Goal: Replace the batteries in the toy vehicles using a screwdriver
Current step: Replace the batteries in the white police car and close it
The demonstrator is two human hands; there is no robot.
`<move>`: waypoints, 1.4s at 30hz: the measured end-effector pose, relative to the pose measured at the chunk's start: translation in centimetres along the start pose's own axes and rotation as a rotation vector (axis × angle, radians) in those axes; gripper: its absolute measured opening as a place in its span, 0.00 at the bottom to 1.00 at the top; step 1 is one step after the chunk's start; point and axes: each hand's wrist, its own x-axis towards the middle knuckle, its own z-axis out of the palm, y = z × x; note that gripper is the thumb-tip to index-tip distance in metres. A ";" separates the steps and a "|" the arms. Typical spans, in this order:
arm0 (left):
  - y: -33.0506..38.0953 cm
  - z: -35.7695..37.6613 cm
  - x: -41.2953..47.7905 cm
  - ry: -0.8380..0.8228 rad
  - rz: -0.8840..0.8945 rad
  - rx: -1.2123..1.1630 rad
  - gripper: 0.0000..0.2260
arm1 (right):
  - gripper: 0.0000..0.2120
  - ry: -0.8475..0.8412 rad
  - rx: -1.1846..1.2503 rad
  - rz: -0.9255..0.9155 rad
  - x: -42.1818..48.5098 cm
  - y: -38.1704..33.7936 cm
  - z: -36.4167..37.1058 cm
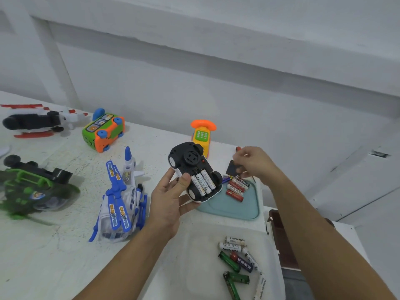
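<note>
Our left hand (171, 204) grips the upturned toy car (194, 169), three batteries (202, 184) seated; our right hand (253, 163) pinches the black cover (230, 167) near the teal tray (242, 210).

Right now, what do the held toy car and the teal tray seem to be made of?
Toy car: likely hard plastic, black moulded underside, slight sheen. Teal tray: plastic or silicone, matte, rounded corners; which one is unclear.
</note>
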 end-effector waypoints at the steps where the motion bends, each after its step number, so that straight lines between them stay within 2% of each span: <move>1: 0.0 -0.1 0.0 0.004 -0.002 -0.001 0.19 | 0.07 0.092 -0.247 -0.046 0.9 0.5 0.0; 3: 0.0 -0.2 0.1 0.009 -0.004 -0.003 0.21 | 0.09 0.134 -0.537 -0.082 2.0 1.3 0.4; 5: 0.0 -0.2 0.2 0.007 -0.002 -0.005 0.22 | 0.10 0.100 -0.652 -0.081 2.6 1.8 1.5; 10: 0.1 -0.1 0.3 0.004 -0.005 -0.009 0.23 | 0.14 0.158 -0.830 -0.103 3.1 2.2 3.7; 16: 0.1 -0.2 0.5 0.011 -0.017 -0.017 0.19 | 0.12 0.123 -0.928 -0.054 4.5 1.8 3.6; 21: 0.1 -0.1 0.5 0.011 -0.023 -0.022 0.18 | 0.13 0.088 -0.870 -0.074 5.3 1.9 3.2; 29: 0.2 -0.2 0.4 0.010 -0.027 -0.025 0.21 | 0.13 -0.032 -0.622 -0.158 5.5 0.3 1.8; 36: 0.2 -0.2 0.2 -0.001 -0.026 -0.014 0.23 | 0.07 -0.014 -0.415 -0.093 5.5 -0.7 -0.2; 42: 0.2 0.0 0.0 -0.015 -0.025 -0.008 0.26 | 0.07 0.020 -0.113 -0.014 4.0 -1.8 -2.6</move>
